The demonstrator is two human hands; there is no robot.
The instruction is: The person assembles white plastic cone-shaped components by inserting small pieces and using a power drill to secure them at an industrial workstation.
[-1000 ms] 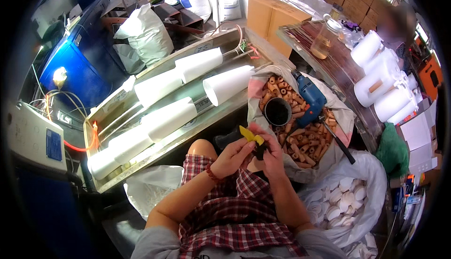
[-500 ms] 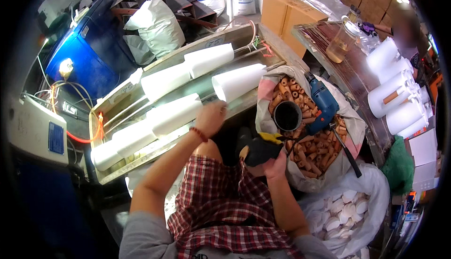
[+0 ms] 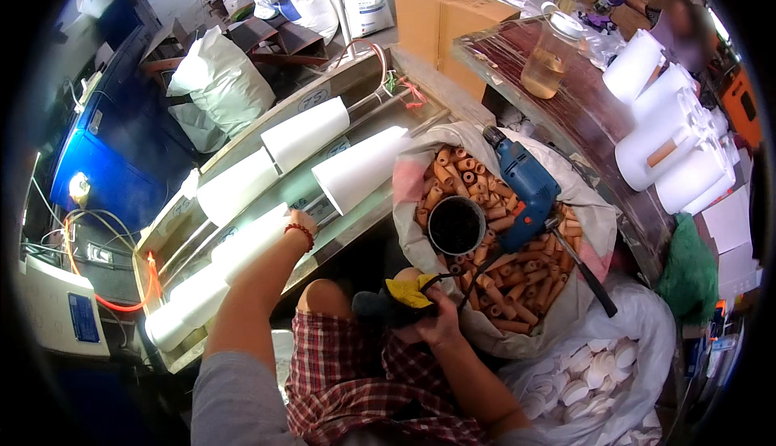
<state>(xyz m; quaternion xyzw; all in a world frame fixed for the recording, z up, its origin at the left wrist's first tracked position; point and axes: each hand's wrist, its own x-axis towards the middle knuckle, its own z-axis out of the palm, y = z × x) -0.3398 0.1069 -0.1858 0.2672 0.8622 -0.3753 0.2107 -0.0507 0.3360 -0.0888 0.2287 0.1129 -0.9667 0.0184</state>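
Observation:
My left hand (image 3: 297,221) is at the wide end of a white tapered cylinder (image 3: 252,244) in the nearer row. Its fingers are mostly hidden, so their grip cannot be made out. My right hand (image 3: 436,317) is closed around a black-and-yellow corded tool (image 3: 408,292), held above my lap; its exact kind is unclear. More white cylinders, one of them a tapered cylinder (image 3: 360,169), lie along thin rods across a long wooden trough (image 3: 368,207). Beside my right hand stands a sack (image 3: 404,240) of short brown tubes (image 3: 517,304).
On the sack rest a blue drill (image 3: 525,183), a hammer-like tool (image 3: 586,272) and a dark-filled cup (image 3: 457,226). A clear bag (image 3: 655,341) holds white discs. To the right, a wooden table (image 3: 517,42) bears a jug (image 3: 550,54) and stacked white cylinders (image 3: 655,147).
The whole view has shifted, with the trough and sack now further left and lower. My left hand has moved slightly left, onto the cylinder's end. My right hand still holds the tool.

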